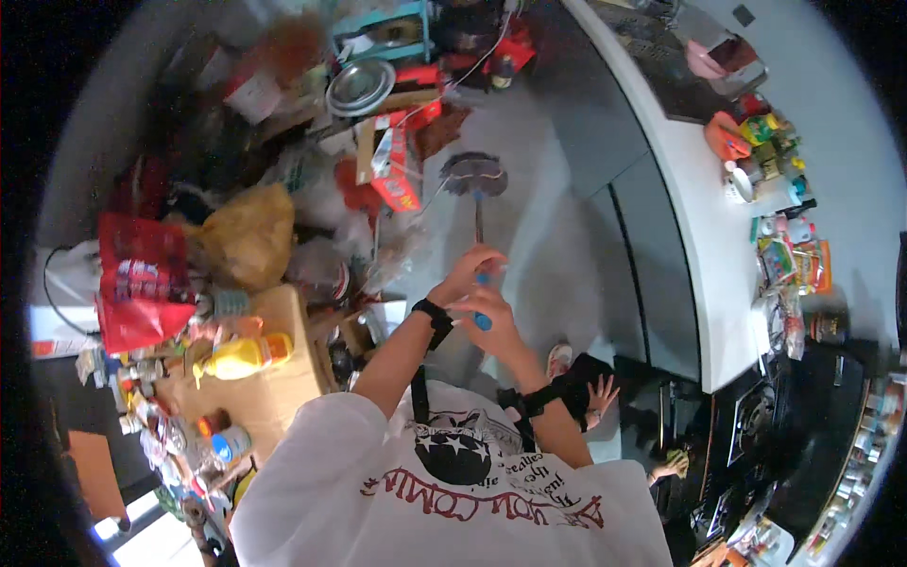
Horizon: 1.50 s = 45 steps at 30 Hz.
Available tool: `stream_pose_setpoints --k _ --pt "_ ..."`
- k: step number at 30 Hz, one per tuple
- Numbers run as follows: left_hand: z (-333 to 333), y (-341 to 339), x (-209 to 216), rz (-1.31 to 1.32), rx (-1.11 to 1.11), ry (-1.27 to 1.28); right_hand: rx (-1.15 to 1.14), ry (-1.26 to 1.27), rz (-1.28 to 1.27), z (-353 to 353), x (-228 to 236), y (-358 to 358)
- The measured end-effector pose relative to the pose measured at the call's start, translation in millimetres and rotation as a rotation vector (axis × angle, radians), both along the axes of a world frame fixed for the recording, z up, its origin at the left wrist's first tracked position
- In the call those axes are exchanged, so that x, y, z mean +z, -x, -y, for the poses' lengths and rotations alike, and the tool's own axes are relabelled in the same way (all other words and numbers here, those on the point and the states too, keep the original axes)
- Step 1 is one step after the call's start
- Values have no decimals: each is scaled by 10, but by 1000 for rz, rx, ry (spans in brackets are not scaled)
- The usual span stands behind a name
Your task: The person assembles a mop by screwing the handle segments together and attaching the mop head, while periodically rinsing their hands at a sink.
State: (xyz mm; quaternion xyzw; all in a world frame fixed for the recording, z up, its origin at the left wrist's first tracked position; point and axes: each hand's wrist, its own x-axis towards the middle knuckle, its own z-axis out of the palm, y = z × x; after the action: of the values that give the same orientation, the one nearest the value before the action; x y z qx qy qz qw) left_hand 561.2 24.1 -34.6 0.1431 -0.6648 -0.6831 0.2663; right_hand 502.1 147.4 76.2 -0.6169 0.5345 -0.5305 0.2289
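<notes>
- At upper centre of the frame: mop (479, 225), with dark, fringed mop head (475, 177) spread on the grey floor (529, 142) and shaft running down toward frame centre
- At frame centre: left hand (471, 270), fingers curled round the shaft; just below, right hand (495, 331), fingers gripping near the blue handle end (483, 322), exact finger placement partly hidden
- For good control, probably: steer with the left hand, push and draw with the right, both grips firm but not stiff
- For even contact, keep the mop head flat and overlap the strokes
- To the left of the mop head: red carton (399, 170) and, lower, clear plastic (392, 266); ease off near both, to avoid snagging
- At right of centre: grey cabinet fronts (661, 241); follow the base closely, without knocking
- At lower right of centre: shoe (559, 357) and another person's hand (601, 397); shorten backward strokes there
</notes>
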Motion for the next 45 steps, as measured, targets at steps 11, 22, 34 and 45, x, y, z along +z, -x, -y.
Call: stream_pose_setpoints --k 11,22,34,45 --pt "1279 904 598 -61 44 153 110 8 24 1394 233 1044" --pt "2703 1506 1491 10 45 -127 104 -142 58 2949 1109 1708" --pt "3874 2888 1667 331 295 306 -845 -290 -293 2653 605 5002" --pt "4035 3771 1832 410 349 483 -1233 -835 -1015 2448 570 8004"
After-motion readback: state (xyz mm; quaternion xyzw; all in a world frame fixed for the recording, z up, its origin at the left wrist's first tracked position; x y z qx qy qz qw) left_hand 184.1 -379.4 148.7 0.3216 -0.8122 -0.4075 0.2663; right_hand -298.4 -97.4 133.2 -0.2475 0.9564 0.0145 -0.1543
